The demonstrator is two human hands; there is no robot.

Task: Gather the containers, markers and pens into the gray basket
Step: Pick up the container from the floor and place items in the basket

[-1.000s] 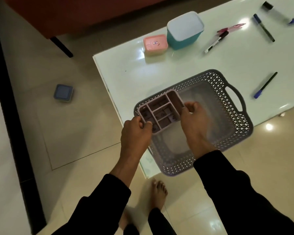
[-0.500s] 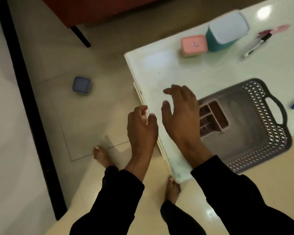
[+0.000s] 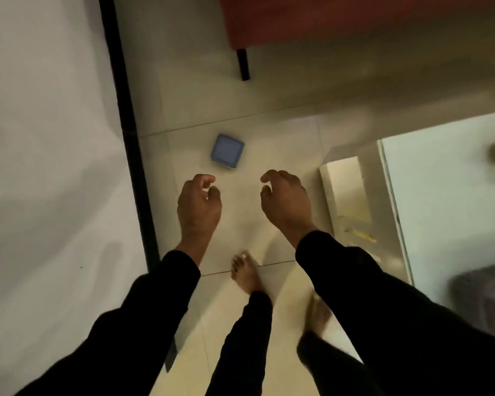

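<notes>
Both hands, left [image 3: 199,205] and right [image 3: 285,202], empty and half-curled above blue container [image 3: 227,151] on floor, not yet gathered; basket [image 3: 486,298] blurred on surface [image 3: 440,195].

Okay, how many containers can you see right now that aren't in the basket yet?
1. A small square blue container lies on the tiled floor, just beyond both empty hands. A blurred shape at the white table's far right edge may be another; the rest of the table is out of view.
</notes>
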